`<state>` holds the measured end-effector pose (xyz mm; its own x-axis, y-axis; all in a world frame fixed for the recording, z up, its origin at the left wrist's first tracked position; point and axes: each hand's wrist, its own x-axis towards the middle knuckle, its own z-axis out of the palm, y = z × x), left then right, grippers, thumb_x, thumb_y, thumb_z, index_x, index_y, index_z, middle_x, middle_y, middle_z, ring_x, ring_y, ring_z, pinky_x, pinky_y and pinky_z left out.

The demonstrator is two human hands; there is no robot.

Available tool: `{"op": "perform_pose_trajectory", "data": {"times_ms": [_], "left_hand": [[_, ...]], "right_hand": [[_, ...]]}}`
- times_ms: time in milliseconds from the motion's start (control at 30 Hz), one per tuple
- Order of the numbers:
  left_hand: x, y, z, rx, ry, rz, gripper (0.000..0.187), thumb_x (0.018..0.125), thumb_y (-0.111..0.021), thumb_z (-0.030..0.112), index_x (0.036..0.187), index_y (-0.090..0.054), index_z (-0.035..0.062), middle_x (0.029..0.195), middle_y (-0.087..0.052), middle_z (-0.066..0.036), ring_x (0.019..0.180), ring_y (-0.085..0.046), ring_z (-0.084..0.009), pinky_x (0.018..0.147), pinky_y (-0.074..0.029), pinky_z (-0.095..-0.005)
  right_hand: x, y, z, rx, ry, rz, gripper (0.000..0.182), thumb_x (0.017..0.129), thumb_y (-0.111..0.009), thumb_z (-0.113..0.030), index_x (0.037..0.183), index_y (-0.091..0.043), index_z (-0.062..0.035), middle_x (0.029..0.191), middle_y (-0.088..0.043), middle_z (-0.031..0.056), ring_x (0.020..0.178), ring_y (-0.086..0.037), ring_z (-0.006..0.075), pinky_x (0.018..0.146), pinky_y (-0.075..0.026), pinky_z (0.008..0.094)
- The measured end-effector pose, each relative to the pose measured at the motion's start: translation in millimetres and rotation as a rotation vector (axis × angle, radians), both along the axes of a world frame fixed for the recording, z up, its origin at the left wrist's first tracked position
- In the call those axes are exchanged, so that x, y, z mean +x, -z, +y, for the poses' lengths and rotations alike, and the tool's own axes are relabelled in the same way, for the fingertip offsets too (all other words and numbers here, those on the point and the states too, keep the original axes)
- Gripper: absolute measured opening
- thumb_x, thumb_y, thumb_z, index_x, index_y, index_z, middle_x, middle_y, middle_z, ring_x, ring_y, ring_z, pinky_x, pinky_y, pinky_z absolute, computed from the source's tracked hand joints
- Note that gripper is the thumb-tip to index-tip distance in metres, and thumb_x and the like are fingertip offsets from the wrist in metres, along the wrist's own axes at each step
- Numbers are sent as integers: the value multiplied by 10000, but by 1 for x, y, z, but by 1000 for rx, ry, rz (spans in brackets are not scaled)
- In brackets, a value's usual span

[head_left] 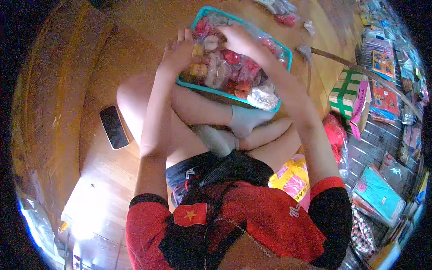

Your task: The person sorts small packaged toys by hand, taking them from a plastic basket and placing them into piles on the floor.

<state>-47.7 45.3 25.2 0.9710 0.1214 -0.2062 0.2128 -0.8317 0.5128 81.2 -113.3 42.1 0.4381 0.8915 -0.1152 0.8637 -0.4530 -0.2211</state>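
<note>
A teal-rimmed basket (pixel 216 91) stands in front of my crossed legs, filled with small bundles in clear plastic, red, yellow, white and orange. My left hand (pixel 178 50) is at its left side, fingers stretched and apart, the thumb near a yellow bundle (pixel 198 69). From the right, my right hand (pixel 237 38) reaches in over the far part of the basket. Its fingertips bend down beside a whitish wrapped bundle (pixel 211 42); whether they grip it is hidden. A silvery white bundle (pixel 263 97) lies at the near right corner.
A phone (pixel 114 127) lies on the wooden floor at left. Loose wrapped bundles (pixel 284 18) lie beyond the basket. At right are a green-taped box (pixel 346 92), a yellow package (pixel 292 177) and a rack (pixel 360 155) with many packaged goods (pixel 383 96).
</note>
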Motion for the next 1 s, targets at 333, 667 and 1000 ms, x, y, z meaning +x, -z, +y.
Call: {"op": "perform_pose_trajectory", "data": {"times_ms": [333, 667, 1000], "left_hand": [[26, -2, -10, -283, 79, -369, 527, 721, -665, 344, 1114, -457, 61, 1080, -543, -197, 970, -546, -355, 800, -443, -476], [36, -4, -16, -443, -25, -292, 115, 738, -629, 128, 795, -635, 28, 815, -621, -184, 780, -603, -333, 704, -480, -422], [36, 7, -16, -283, 41, -357, 130, 694, -651, 119, 792, -651, 34, 778, -610, -177, 791, -584, -330, 717, -466, -418]], "right_hand": [[-8, 18, -2, -57, 68, -54, 338, 655, -619, -66, 977, -556, 17, 807, -584, 253, 804, -585, 384, 697, -485, 424], [53, -53, -54, 536, 247, 559, 376, 785, -648, -165, 1113, -499, -55, 1122, -543, 77, 989, -552, 177, 844, -470, 309], [202, 27, -22, 90, 410, -278, 475, 784, -598, -382, 1152, -521, -90, 994, -614, 153, 881, -608, 288, 727, -496, 382]]}}
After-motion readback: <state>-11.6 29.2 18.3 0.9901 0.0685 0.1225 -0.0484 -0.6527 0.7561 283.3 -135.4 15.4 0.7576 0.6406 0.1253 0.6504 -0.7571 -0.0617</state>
